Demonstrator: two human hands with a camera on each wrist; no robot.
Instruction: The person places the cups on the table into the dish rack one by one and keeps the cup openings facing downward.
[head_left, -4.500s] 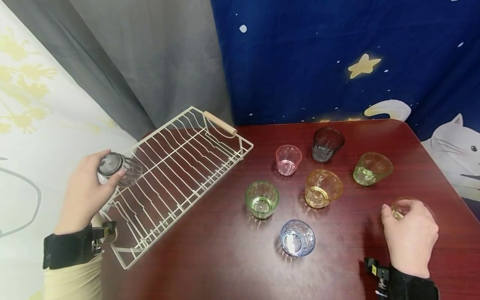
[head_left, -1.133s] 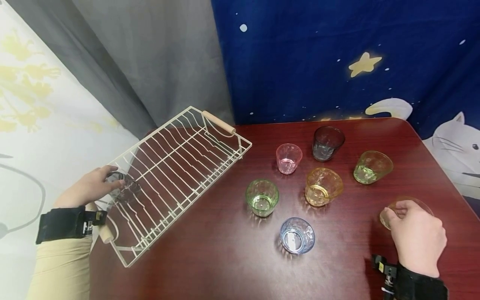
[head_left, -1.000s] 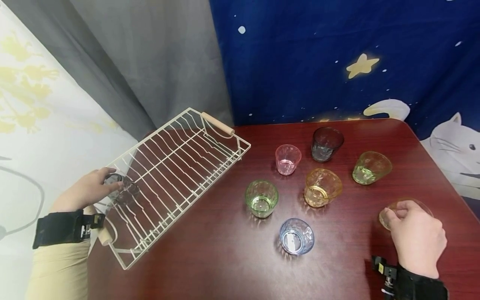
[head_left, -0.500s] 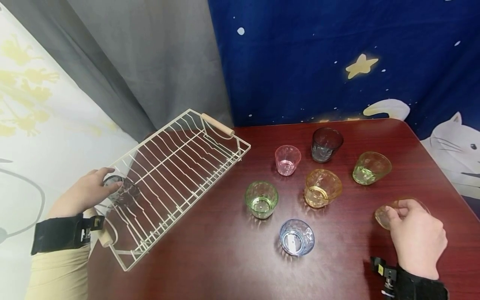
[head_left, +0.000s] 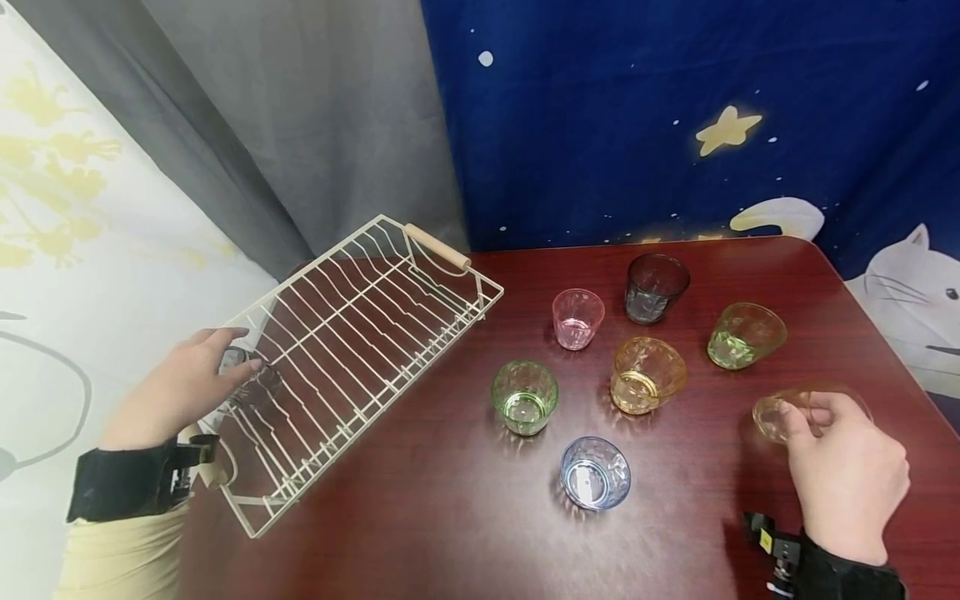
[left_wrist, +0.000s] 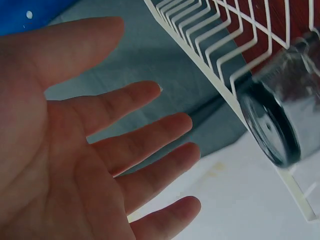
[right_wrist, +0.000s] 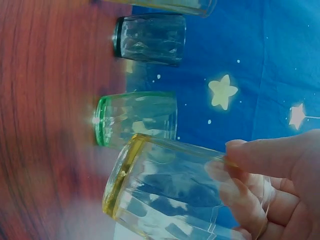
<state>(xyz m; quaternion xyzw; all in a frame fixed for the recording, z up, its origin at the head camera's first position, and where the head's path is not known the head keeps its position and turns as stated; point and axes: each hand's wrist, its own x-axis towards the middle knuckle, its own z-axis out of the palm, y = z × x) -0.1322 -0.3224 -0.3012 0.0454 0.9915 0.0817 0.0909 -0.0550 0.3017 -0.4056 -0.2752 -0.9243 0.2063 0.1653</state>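
Note:
A grey-tinted glass [head_left: 258, 387] lies tipped on its side at the left end of the white wire dish rack [head_left: 247, 502]. Beside that glass is my left hand [head_left: 176, 383]; the left wrist view shows this hand [left_wrist: 65, 165] with spread fingers holding nothing, apart from the glass base [left_wrist: 272, 125]. My right hand [head_left: 847, 467] pinches the rim of a yellow-tinted glass [right_wrist: 165, 185] between thumb and fingers. This glass is tilted at the right side of the table, its base toward the left in the head view.
On the red-brown table [head_left: 450, 533] stand a green glass [head_left: 524, 398], a blue glass [head_left: 595, 473], a pink glass [head_left: 577, 319], a dark grey glass [head_left: 656, 287], an amber glass [head_left: 646, 375] and an olive-green glass [head_left: 745, 335]. Curtains hang behind.
My left hand first lowered the grey glass onto the rack, then let go and lifted slightly off it. The right hand tilted the yellow glass and shifted a little to the right.

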